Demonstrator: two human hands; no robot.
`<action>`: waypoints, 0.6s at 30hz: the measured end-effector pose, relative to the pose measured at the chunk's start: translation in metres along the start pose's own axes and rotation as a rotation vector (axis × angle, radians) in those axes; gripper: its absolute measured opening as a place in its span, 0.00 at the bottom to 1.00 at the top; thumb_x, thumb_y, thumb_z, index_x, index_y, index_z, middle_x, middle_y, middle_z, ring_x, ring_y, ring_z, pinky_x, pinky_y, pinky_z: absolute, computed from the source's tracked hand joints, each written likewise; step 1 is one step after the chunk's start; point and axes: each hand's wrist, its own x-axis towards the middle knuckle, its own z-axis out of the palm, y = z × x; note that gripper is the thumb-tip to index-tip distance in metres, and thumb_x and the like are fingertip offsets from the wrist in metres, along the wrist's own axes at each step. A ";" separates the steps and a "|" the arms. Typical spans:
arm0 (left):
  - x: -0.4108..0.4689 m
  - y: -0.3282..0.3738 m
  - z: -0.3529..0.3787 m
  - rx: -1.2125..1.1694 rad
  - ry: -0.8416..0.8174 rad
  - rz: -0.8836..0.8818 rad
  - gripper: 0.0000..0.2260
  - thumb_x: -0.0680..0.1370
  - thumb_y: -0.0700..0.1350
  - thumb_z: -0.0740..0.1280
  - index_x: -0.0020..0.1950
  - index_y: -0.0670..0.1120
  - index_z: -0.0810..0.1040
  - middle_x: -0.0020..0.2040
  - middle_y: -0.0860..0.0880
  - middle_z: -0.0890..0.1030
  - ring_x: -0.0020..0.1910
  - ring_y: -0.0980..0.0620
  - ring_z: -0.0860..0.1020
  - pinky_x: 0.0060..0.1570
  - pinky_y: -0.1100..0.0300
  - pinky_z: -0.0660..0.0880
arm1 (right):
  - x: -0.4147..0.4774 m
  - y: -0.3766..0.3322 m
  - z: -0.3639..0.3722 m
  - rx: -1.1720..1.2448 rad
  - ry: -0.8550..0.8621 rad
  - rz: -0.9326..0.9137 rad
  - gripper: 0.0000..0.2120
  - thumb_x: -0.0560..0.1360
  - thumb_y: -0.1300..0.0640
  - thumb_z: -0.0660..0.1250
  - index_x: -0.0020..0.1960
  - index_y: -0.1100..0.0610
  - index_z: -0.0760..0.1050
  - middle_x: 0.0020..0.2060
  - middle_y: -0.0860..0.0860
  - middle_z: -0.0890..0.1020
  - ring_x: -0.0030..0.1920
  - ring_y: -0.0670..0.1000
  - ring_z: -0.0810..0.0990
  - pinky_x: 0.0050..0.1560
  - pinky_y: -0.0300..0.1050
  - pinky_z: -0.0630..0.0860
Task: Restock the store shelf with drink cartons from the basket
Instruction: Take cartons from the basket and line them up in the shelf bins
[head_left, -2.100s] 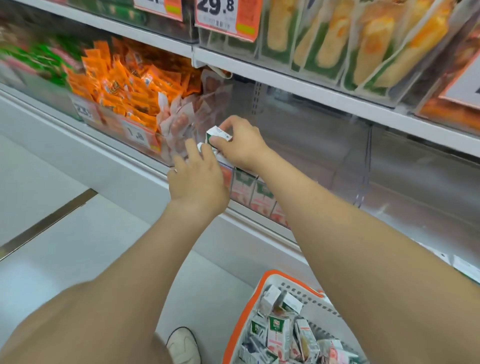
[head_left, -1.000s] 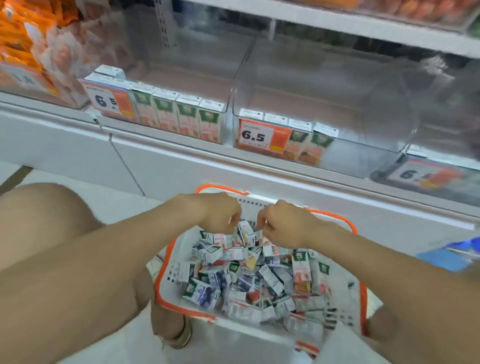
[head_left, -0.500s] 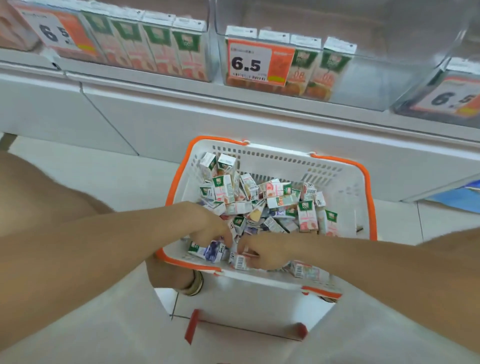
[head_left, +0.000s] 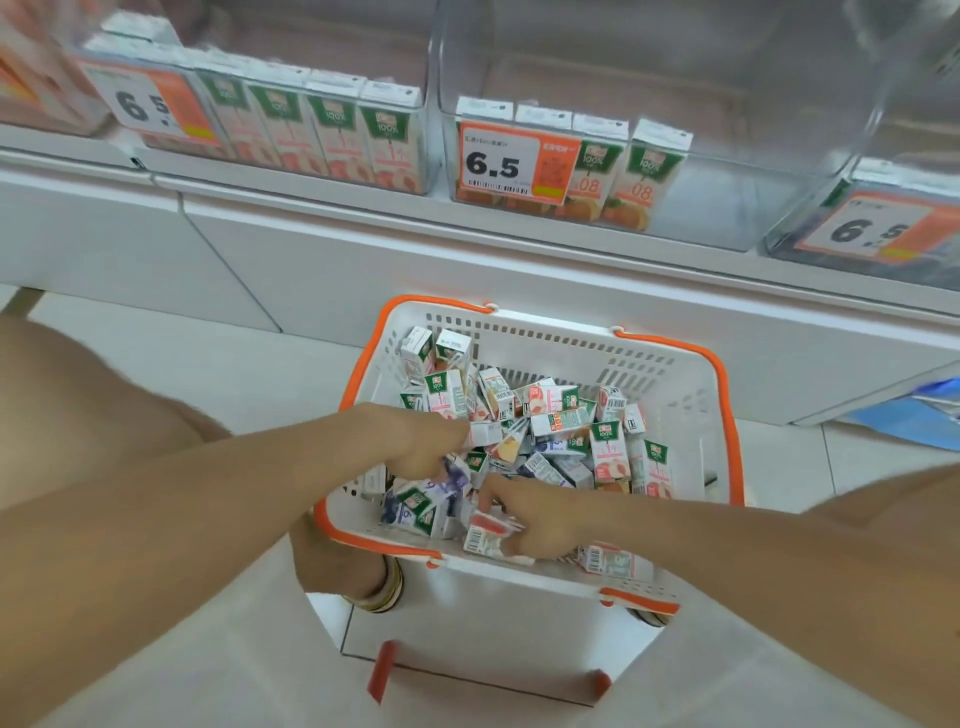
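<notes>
Cartons (head_left: 550, 415) lie heaped every way in the basket (head_left: 675, 364). The step in hand looks like gathering stock. To do it well, pick cartons of one flavour, square them upright in the grip, and lift them clear of the rim so none spill.

One pink carton (head_left: 483, 540), barcode up, lies near the basket's six o'clock rim. The right hand (head_left: 540, 519) curls its fingers round it, thumb pointing to eleven o'clock. The left hand (head_left: 426, 441) is in the heap at the basket's nine o'clock side, fingers bent down among the cartons. A white one touches its knuckles at three o'clock, but I cannot tell whether it grips any.

The shelf (head_left: 519, 244) runs at twelve o'clock, where clear bins (head_left: 727, 197) hold front rows of upright cartons.
</notes>
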 end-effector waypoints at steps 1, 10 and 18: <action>-0.002 0.000 -0.005 -0.044 0.034 0.007 0.24 0.86 0.47 0.64 0.78 0.42 0.59 0.57 0.43 0.78 0.52 0.44 0.78 0.49 0.49 0.75 | -0.002 -0.002 -0.002 0.013 0.023 0.004 0.21 0.79 0.55 0.72 0.67 0.52 0.68 0.49 0.48 0.73 0.49 0.54 0.76 0.48 0.52 0.77; -0.057 0.010 -0.069 -0.374 0.392 0.071 0.14 0.86 0.51 0.62 0.71 0.50 0.67 0.51 0.50 0.74 0.40 0.50 0.73 0.45 0.53 0.75 | -0.056 -0.015 -0.074 0.175 0.471 0.091 0.17 0.86 0.52 0.57 0.47 0.62 0.75 0.37 0.57 0.78 0.35 0.53 0.74 0.37 0.46 0.71; -0.104 0.041 -0.114 -0.812 0.735 0.189 0.10 0.84 0.55 0.67 0.62 0.53 0.75 0.55 0.38 0.81 0.41 0.47 0.73 0.40 0.55 0.69 | -0.140 -0.049 -0.161 0.439 0.923 0.019 0.24 0.87 0.47 0.51 0.45 0.55 0.81 0.35 0.54 0.83 0.35 0.51 0.79 0.34 0.41 0.71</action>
